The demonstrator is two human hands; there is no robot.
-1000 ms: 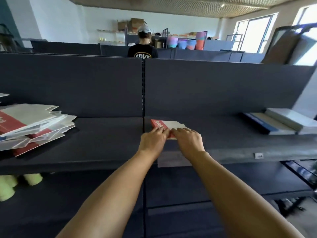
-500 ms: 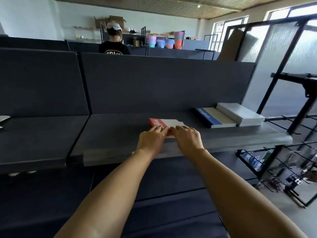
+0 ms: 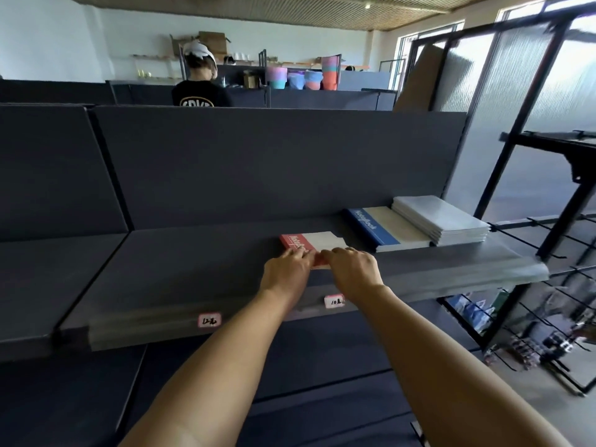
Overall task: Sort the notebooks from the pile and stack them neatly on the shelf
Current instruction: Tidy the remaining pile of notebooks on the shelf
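On the shelf, both hands' grips press the flat red notebook, lengthwise front-to-back.

Both hands hide the red notebook's near edge.

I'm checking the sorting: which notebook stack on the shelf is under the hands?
The red-spined stack, leftmost of three; both hands, left and right, rest on it. The blue-spined and grey stacks lie untouched.

**Surroundings beyond the work area**

I note a person in a black shirt past the dark partition. Stacked pastel buckets sit further back, cardboard boxes above. A black wire rack stands right; two handwritten price tags.
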